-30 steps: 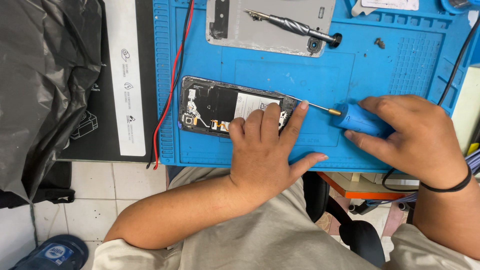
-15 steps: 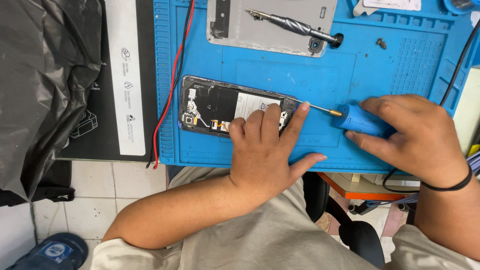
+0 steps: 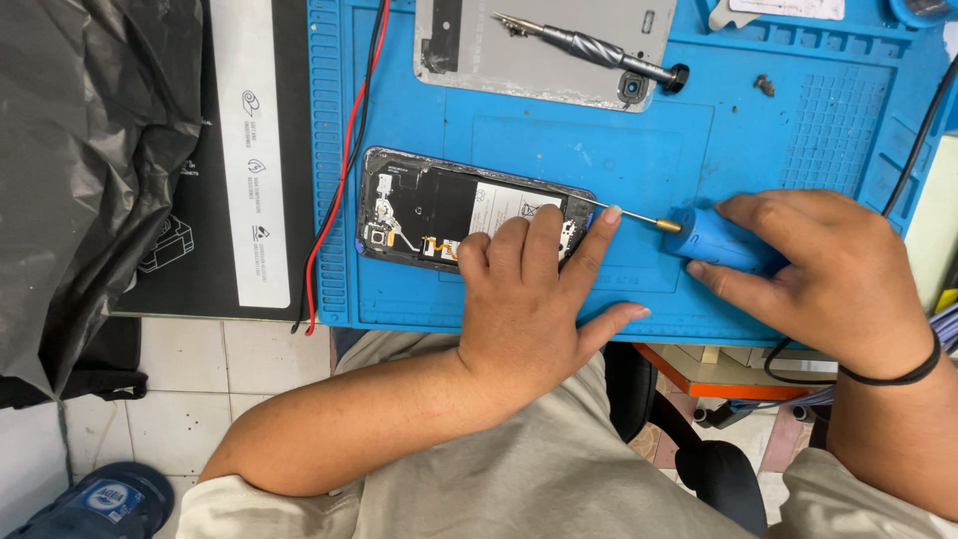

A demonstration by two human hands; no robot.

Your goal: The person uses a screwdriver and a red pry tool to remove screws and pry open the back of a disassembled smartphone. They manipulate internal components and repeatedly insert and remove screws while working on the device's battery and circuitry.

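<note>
An opened phone [image 3: 439,208] with its back off lies on a blue work mat [image 3: 639,140], its battery and circuit boards showing. My left hand [image 3: 534,299] presses down on the phone's right half, fingers spread over it. My right hand [image 3: 828,274] grips a blue electric screwdriver [image 3: 714,240] lying nearly level. Its thin bit [image 3: 639,216] reaches left to the phone's right end, beside my left index fingertip.
The phone's grey back cover [image 3: 544,50] lies at the mat's far side with a dark metal tool [image 3: 589,45] on it. Red and black wires [image 3: 344,160] run down the mat's left edge. A black box [image 3: 239,150] and black plastic bag [image 3: 90,170] sit left.
</note>
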